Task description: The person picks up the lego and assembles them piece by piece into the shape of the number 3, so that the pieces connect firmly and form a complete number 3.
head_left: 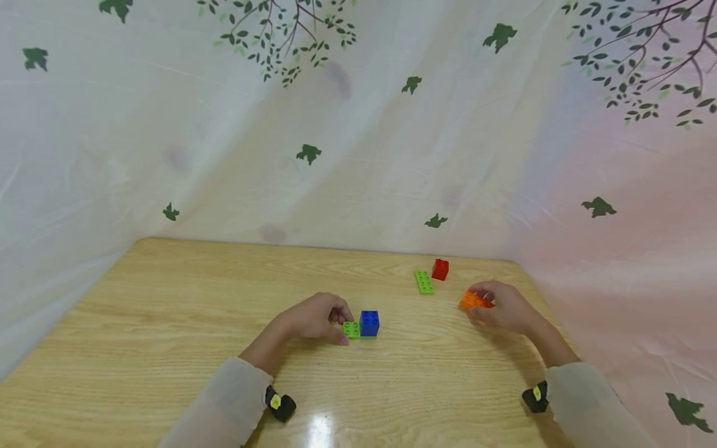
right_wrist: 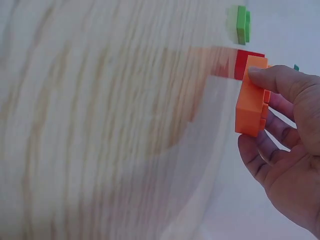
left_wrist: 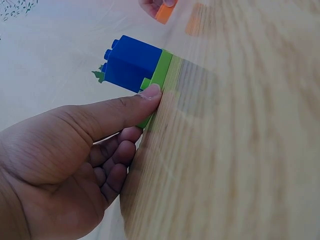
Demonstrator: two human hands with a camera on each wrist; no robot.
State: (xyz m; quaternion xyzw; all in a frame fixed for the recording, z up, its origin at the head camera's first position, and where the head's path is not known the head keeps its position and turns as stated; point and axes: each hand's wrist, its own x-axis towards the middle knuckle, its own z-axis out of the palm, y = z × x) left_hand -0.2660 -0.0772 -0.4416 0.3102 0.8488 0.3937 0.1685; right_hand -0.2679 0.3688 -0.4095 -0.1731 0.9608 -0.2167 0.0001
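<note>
My left hand (head_left: 319,317) pinches the left end of a flat green building block (head_left: 351,330) between thumb and fingers, low at the table. A taller blue block (head_left: 370,323) sits on the right half of that green piece, its studs facing up. Over on the right, my right hand (head_left: 504,305) grips an orange block (head_left: 473,300) with thumb and fingers. In the right wrist view the orange block (right_wrist: 251,100) is held above the wood, studs toward the palm; a shadow falls on the table below it.
Farther back on the wooden table (head_left: 185,298), a second flat green block (head_left: 424,282) lies beside a red block (head_left: 440,269). A pale cloth (head_left: 235,174) with printed leaves hangs behind the table's back edge and along its sides.
</note>
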